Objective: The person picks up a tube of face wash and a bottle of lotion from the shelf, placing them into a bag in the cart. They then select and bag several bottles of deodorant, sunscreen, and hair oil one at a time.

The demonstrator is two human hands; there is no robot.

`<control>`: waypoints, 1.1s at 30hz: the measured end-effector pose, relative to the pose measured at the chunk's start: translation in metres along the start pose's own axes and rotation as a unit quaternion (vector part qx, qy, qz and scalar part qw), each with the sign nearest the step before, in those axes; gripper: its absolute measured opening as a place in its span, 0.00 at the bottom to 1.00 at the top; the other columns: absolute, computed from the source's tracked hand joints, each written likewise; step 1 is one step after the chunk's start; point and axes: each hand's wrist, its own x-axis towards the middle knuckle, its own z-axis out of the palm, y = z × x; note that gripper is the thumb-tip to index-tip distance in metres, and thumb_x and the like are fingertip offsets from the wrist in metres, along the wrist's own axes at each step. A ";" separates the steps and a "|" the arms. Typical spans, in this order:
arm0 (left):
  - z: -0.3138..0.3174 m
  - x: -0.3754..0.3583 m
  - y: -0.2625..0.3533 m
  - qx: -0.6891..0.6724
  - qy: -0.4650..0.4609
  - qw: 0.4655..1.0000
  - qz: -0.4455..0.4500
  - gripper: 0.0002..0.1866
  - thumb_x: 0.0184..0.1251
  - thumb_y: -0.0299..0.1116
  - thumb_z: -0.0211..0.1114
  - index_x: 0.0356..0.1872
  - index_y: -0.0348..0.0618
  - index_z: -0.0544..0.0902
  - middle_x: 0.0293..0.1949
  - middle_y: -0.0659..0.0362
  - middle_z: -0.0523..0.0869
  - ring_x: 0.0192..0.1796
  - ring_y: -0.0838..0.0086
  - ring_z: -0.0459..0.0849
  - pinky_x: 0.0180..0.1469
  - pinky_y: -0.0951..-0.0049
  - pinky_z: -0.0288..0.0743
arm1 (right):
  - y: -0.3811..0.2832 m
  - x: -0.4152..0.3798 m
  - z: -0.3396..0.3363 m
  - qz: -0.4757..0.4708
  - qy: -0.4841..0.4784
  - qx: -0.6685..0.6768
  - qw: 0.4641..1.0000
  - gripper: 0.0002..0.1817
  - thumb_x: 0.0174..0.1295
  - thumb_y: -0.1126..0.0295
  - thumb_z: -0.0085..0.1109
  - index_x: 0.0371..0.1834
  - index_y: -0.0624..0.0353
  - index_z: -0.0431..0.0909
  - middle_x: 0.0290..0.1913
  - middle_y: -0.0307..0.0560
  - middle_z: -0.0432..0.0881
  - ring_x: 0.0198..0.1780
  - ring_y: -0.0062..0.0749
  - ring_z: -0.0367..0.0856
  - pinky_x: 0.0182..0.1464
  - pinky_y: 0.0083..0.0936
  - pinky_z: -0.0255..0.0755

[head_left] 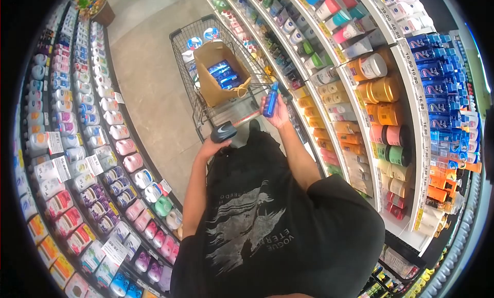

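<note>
Blue bottle (270, 103) gripped nozzle-up by the right hand (280, 113) — presumably against spills; the left hand (208, 148) clasps a black object (224, 133) near the cart (191, 26).

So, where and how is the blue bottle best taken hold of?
Probably around the wider lower body of the blue bottle, coming from the person's right, where the right hand holds it. That part looks broad enough to wrap, while the top narrows to a slim tip pointing away from the person, likely a poorer hold.
</note>
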 end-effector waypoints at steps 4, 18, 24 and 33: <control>0.015 -0.009 -0.002 -0.029 0.001 0.999 -0.029 0.29 0.64 0.36 0.85 0.64 0.39 0.84 0.49 0.63 0.90 0.49 0.77 0.86 0.54 0.70 0.81 | -0.004 -0.012 0.014 -0.023 0.012 -0.089 0.996 0.27 0.81 0.43 0.56 0.60 0.59 0.77 0.52 0.53 0.87 0.51 0.43 0.90 0.56 0.52 0.88; 0.038 -0.014 -0.027 -0.070 0.036 0.995 -0.053 0.24 0.66 0.36 0.83 0.60 0.38 0.87 0.46 0.60 0.93 0.46 0.76 0.90 0.50 0.70 0.82 | -0.020 -0.031 -0.017 0.049 0.084 -0.207 0.973 0.26 0.85 0.44 0.46 0.63 0.56 0.75 0.44 0.51 0.86 0.47 0.50 0.92 0.54 0.49 0.89; 0.048 -0.014 -0.031 -0.051 0.069 0.995 -0.047 0.18 0.68 0.33 0.81 0.54 0.37 0.86 0.41 0.60 0.91 0.43 0.73 0.91 0.49 0.70 0.84 | -0.035 -0.042 -0.025 0.036 0.098 -0.271 0.957 0.27 0.82 0.41 0.54 0.58 0.57 0.75 0.38 0.48 0.84 0.37 0.44 0.90 0.40 0.37 0.88; 0.050 -0.010 -0.025 -0.064 0.069 0.994 -0.056 0.19 0.69 0.32 0.80 0.56 0.38 0.86 0.44 0.59 0.91 0.44 0.73 0.91 0.49 0.70 0.83 | -0.039 -0.038 -0.030 0.032 0.098 -0.216 0.971 0.38 0.79 0.27 0.39 0.55 0.55 0.75 0.38 0.49 0.84 0.33 0.39 0.87 0.37 0.38 0.86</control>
